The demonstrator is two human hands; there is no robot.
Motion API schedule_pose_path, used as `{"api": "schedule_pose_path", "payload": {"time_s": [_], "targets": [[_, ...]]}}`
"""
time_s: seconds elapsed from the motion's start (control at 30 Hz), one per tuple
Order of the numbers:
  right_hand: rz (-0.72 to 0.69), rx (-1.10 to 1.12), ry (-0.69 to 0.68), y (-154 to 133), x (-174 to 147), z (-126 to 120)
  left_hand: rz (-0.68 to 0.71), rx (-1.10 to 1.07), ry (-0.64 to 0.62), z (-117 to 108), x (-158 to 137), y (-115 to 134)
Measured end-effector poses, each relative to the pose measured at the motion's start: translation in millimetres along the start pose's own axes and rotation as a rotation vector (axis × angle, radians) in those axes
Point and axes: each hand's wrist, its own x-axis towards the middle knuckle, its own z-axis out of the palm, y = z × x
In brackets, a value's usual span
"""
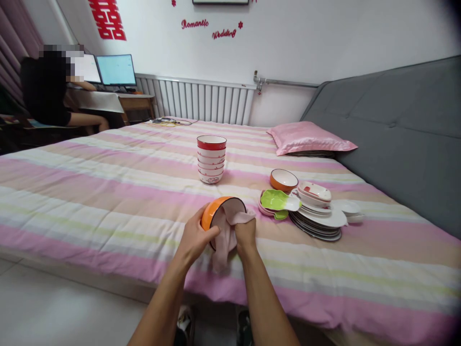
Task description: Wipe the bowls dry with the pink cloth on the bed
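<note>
An orange bowl [212, 210] with a white inside and dark rim is tilted over the near part of the bed. My left hand [196, 235] grips its left side, thumb over the rim. My right hand [247, 235] is closed on a pale pink cloth [225, 235], which lies bunched in the bowl and hangs over its near rim. Some of my right fingers are hidden by the cloth. Beyond the bowl stands an upright stack of bowls [211, 166], red on top and white with red marks below.
A second orange bowl [283, 181], green leaf-shaped dishes [275, 199] and a pile of plates [317, 226] lie to the right on the striped bed [108, 192]. A pink pillow [311, 138] rests by the grey headboard [396, 120]. At far left a person [46, 91] sits before monitors.
</note>
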Motion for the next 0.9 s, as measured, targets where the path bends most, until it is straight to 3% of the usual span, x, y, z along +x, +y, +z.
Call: {"api": "schedule_pose_path", "payload": {"time_s": [0.63, 0.9], "targets": [[-0.226, -0.281, -0.286, -17, 5, -10, -0.124, 0.049, -0.149, -13, 0, -5], [-0.328, -0.411, -0.263, -16, 9, -10, -0.098, 0.181, -0.106, -11, 0, -6]]}}
